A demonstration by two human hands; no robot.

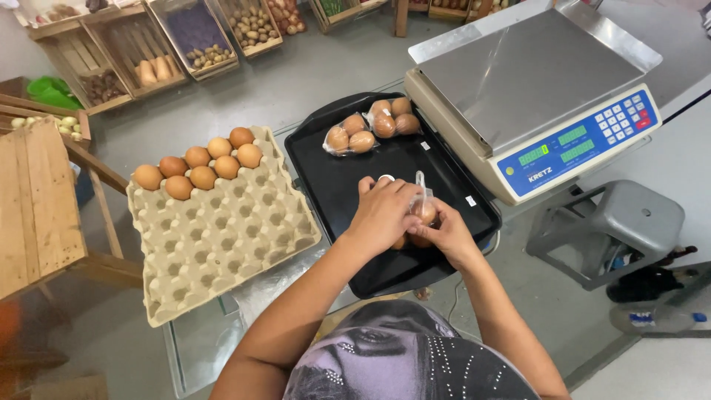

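Far left of frame, wooden crates [44, 200] and, upper left, produce bins [148, 52] with potatoes and roots. Left of centre, grey egg tray [222, 230] on the glass counter, mostly bare cups, eight brown eggs [200, 167] along its upper edge. Centre, black tray [341, 192]; two clear bags of eggs [370, 126] lie in its upper part, touching each other. Lower centre of the black tray, my left hand [381, 215] sits on top of a small clear bag [424, 211] of brown eggs, fingers curled together, pinching the bag near its neck. My right hand [444, 235] is just beside, touching it, fingers closed around the bag's right side and underside; a twist of plastic sticks up between the hands. Small white round thing just above my left hand, can't tell what. Right of centre to upper right, scale [533, 96] with steel pan and blue keypad, touching the black tray's right edge. Lower right, grey stool [629, 222] on the floor.
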